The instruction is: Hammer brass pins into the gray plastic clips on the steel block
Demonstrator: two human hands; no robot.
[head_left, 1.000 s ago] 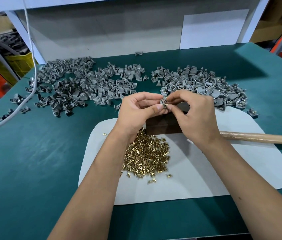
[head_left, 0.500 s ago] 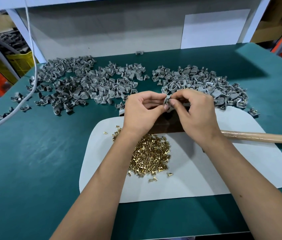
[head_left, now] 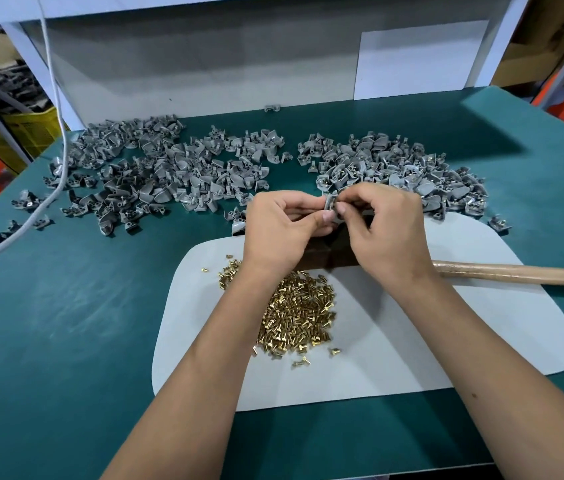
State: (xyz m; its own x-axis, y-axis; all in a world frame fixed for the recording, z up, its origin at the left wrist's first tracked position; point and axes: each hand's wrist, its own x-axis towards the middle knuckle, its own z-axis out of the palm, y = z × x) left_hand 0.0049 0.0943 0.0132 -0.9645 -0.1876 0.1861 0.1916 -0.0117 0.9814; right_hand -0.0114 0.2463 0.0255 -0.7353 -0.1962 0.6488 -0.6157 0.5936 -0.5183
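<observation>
- Head view: since the earlier frame my hands have lifted slightly toward frame centre, uncovering more of the brass pins (head_left: 298,311) heaped lower centre.
- My left hand (head_left: 282,230) and right hand (head_left: 382,226) both pinch one gray clip (head_left: 329,206) above the dark steel block (head_left: 325,256).
- I judge the clip light, stiff and small; edge grips suit it.
- The hammer handle (head_left: 516,275) lies right.

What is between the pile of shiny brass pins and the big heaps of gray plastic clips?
In the head view, the dark steel block sits there, with the left hand and right hand above it pinching one gray clip.
</observation>
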